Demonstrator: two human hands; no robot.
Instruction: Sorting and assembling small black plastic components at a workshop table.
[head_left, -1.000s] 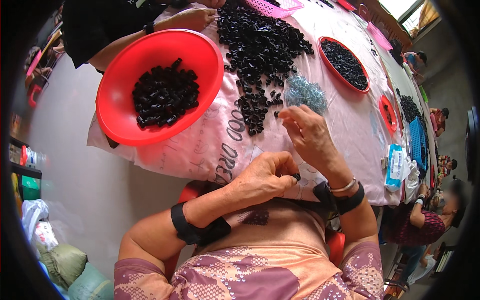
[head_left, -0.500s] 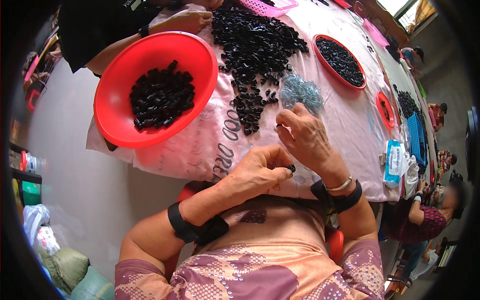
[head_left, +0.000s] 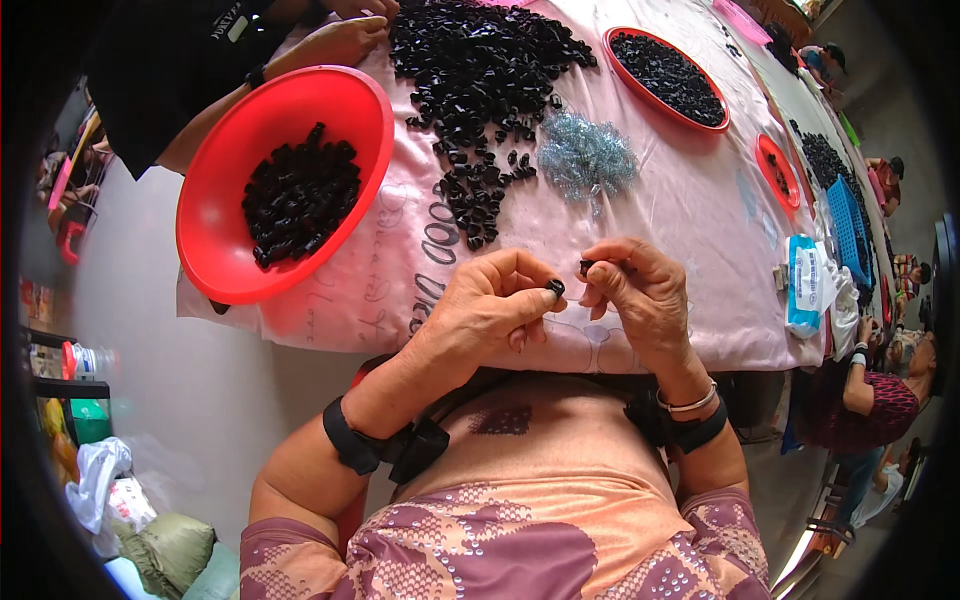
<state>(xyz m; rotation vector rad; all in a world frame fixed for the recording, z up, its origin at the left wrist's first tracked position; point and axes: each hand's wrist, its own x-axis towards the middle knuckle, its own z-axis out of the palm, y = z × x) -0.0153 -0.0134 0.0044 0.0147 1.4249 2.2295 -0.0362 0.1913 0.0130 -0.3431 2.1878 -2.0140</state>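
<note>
The left hand (head_left: 490,305) and the right hand (head_left: 640,290) were held close together at the centre of the frame, just above the near edge of the desk (head_left: 690,230). A small black plastic piece (head_left: 554,288) was pinched between the left thumb and forefinger, the other fingers being curled in. A second small black piece (head_left: 585,266) was gripped at the fingertips of the right hand, just beside the first; whether the two pieces touched could not be told. Black straps were worn on both forearms, and a thin bangle (head_left: 688,403) was seen on the right wrist.

The desk was covered with a pink printed cloth (head_left: 400,270). A large heap of black plastic pieces (head_left: 480,70) was spread over the cloth in the upper middle of the frame, trailing down toward the hands. A small pile of silvery wire springs (head_left: 585,158) lay just right of that heap. A big red bowl (head_left: 215,250) partly filled with black pieces stood at the upper left, overhanging the desk edge. A red oval tray (head_left: 664,108) of black pieces was set at the upper right, with a smaller red dish (head_left: 778,172) further right. Another person's hand (head_left: 340,40) rested near the top of the frame, beside the heap.
</note>
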